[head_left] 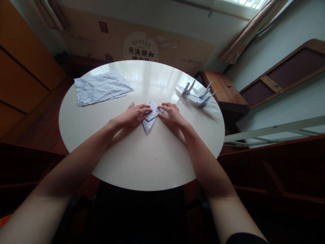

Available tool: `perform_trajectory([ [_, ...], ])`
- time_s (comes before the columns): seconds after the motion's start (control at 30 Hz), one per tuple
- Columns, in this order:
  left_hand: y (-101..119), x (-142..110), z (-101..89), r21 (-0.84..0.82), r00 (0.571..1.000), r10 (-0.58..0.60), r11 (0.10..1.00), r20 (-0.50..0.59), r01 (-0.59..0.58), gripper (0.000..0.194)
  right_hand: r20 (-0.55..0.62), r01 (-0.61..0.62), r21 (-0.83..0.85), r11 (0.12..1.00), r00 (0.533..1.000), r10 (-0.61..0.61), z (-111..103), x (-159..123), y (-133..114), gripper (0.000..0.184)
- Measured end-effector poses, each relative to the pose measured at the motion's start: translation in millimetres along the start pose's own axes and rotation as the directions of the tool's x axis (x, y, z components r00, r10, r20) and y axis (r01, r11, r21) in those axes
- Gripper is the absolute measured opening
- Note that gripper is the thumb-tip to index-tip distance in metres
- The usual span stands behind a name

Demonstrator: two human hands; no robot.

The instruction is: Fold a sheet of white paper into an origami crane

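Observation:
A partly folded piece of pale paper [151, 117] lies at the middle of the round white table [132, 159], its point toward me. My left hand [133, 115] rests on its left side with fingers pressed down on a fold. My right hand [171, 114] presses its right side, fingers curled on the paper's edge. Both hands touch the paper and hold it flat against the table.
A crumpled flat sheet of paper [100, 88] lies at the table's far left. Folded paper cranes [200, 96] stand at the far right near the edge. A wooden side table [223, 91] stands beyond them. Wooden cabinets [22, 67] are at the left.

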State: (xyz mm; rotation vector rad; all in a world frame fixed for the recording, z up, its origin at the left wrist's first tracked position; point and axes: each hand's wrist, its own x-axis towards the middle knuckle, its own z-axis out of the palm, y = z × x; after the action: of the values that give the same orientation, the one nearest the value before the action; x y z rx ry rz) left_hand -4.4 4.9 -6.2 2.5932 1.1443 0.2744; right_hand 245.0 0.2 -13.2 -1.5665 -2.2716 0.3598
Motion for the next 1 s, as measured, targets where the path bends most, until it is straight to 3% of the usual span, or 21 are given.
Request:
perform_trajectory([
  [1.0,1.2,1.2,-0.3,-0.003,1.000,-0.007,1.000,0.009,0.007,0.044,0.007,0.000,0.001,1.000,1.000,0.000,-0.8,-0.2,-0.4,0.046],
])
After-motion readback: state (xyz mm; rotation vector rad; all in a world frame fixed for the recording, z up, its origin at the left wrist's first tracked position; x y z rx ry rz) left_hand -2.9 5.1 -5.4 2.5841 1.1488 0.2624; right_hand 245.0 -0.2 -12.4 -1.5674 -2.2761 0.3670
